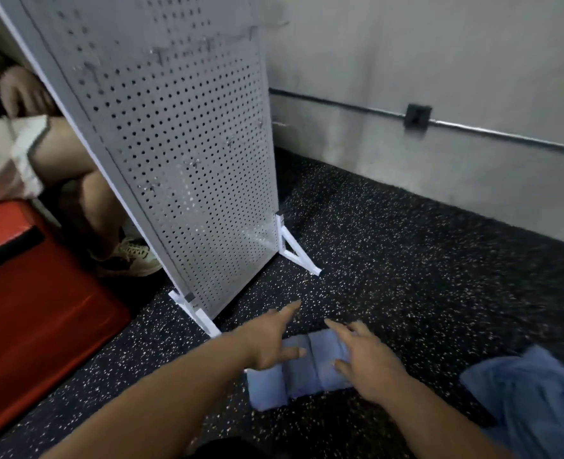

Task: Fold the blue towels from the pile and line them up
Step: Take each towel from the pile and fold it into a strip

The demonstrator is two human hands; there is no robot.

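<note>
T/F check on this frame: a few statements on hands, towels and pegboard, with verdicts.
1. The left hand and right hand are both open, fingers straight, over the folded towels. True.
2. The unfolded pile lies to the left of the folded towels. False: it lies to their right.
3. The folded towels lie side by side on the speckled floor. True.
4. The pegboard lies flat on the floor. False: it stands upright on white feet.
</note>
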